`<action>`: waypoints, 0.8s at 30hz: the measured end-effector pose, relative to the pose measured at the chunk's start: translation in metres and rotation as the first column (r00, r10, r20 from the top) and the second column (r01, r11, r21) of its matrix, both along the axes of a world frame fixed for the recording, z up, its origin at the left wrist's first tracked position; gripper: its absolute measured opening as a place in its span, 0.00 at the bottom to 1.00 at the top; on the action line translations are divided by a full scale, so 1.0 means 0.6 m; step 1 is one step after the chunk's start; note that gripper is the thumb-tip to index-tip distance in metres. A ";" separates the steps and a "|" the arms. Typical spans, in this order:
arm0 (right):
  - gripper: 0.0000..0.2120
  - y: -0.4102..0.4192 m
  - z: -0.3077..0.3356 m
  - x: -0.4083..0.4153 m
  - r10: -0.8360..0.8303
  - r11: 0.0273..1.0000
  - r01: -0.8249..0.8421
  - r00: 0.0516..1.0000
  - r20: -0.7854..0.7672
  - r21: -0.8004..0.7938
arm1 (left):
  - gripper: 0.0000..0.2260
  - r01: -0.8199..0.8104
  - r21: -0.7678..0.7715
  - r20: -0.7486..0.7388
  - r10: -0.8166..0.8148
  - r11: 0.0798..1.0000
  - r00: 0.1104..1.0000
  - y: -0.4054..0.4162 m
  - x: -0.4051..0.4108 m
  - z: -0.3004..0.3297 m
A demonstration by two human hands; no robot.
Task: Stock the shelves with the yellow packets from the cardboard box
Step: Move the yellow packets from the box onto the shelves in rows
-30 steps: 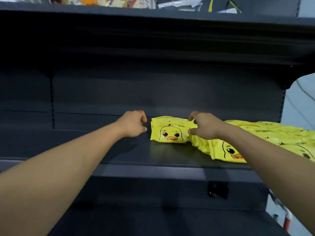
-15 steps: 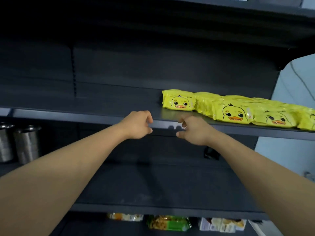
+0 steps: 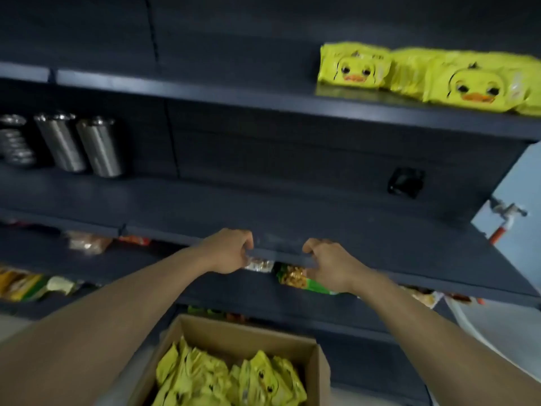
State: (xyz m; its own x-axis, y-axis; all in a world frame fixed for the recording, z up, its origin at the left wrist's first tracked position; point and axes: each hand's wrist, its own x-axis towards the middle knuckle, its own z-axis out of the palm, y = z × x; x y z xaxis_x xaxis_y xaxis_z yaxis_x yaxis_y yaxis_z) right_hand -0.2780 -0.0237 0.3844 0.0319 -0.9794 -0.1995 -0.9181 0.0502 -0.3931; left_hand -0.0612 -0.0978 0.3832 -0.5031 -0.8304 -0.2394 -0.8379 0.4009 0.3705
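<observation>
Both arms are reaching forward, bare to the elbow, with the hands level in front of the middle shelf's front edge [image 3: 380,266]. The left hand [image 3: 227,250] is hanging with its fingers loosely curled, thumb near the forefinger, gripping nothing. The right hand [image 3: 328,265] is doing the same just to its right, fingers bent downward and empty; a narrow gap is separating the two hands.

Behind the right hand, on the shelf below, a green snack packet [image 3: 295,278] is lying; its print is too blurred to read. Below the arms, the cardboard box [image 3: 248,336] is standing open, with yellow packets [image 3: 231,379] packed upright inside it. On the upper shelf [image 3: 205,93], at the right, a row of shelved yellow packets [image 3: 354,67] is sitting side by side, each showing a cartoon duck face with an orange beak; the small writing above the faces is not legible. Steel tumblers [image 3: 79,143] are standing on the middle shelf at far left.
</observation>
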 end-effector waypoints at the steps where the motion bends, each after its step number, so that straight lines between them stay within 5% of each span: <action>1: 0.21 0.008 -0.030 -0.001 0.005 0.999 -0.005 1.000 0.010 0.045 | 0.13 -0.014 0.031 0.019 0.013 0.999 1.000 0.009 0.005 -0.028; 11: 0.23 0.080 -0.301 -0.006 -0.014 0.908 -0.011 0.998 0.055 0.418 | 0.12 -0.150 0.261 0.173 0.107 0.954 0.979 0.083 0.069 -0.275; 24: 0.26 0.086 -0.611 0.042 -0.219 0.782 0.124 0.972 0.083 0.611 | 0.12 -0.226 0.449 0.171 0.165 0.864 0.971 0.076 0.078 -0.589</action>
State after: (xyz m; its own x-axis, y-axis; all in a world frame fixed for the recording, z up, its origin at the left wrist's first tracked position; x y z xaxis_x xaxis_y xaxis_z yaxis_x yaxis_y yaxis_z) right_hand -0.2528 0.0276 0.0177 -0.0507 -0.6561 -0.7530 -0.8080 0.4701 -0.3552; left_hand -0.0141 -0.0525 0.0296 -0.2831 -0.6873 -0.6690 -0.9319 0.0321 0.3613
